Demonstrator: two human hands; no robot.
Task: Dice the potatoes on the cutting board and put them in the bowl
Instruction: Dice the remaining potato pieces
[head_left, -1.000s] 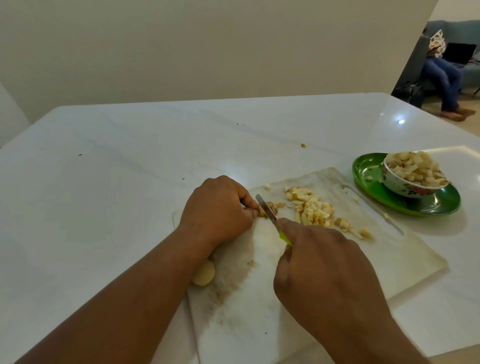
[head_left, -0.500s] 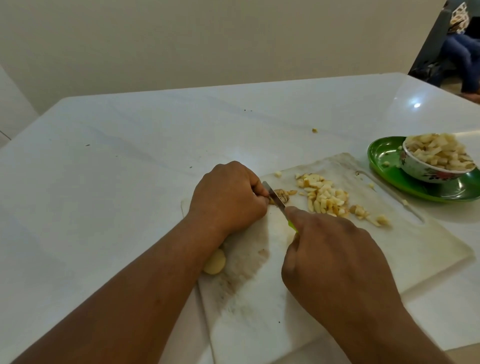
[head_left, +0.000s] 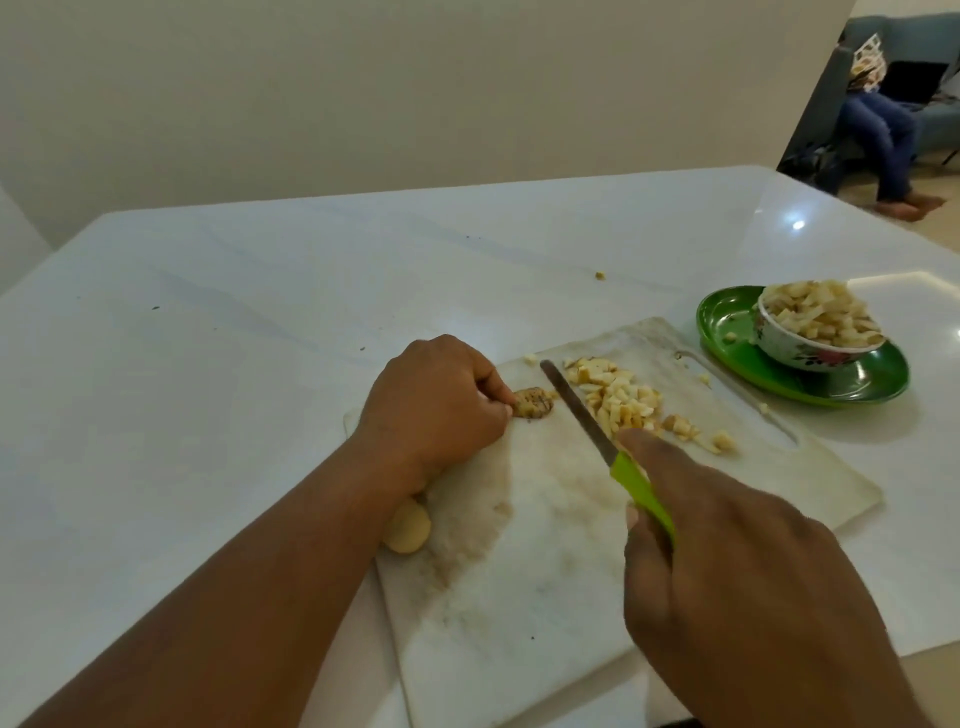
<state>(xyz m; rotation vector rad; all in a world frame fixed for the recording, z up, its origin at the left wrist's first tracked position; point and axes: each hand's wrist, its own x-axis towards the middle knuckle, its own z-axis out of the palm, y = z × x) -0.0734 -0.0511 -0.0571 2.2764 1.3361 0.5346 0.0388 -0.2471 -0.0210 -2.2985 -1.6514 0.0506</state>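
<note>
A white cutting board (head_left: 545, 597) lies on the table in front of me. My left hand (head_left: 436, 405) pinches a small brown-skinned potato end (head_left: 532, 404) against the board. My right hand (head_left: 737, 587) grips a green-handled knife (head_left: 597, 431); its blade lies just right of the potato end, beside a pile of diced potato (head_left: 623, 402). A floral bowl (head_left: 815, 338) heaped with dice stands at the right. A pale potato piece (head_left: 408, 530) peeks out under my left wrist at the board's left edge.
The bowl sits on a green plate (head_left: 852, 382) right of the board. A stray potato bit (head_left: 600, 275) lies on the white table (head_left: 260, 338) farther back. A person sits on a sofa (head_left: 883, 119) in the far right background.
The knife has come away from the potato end and now lies to its right, blade fully visible. My left hand still pins the end piece in place.
</note>
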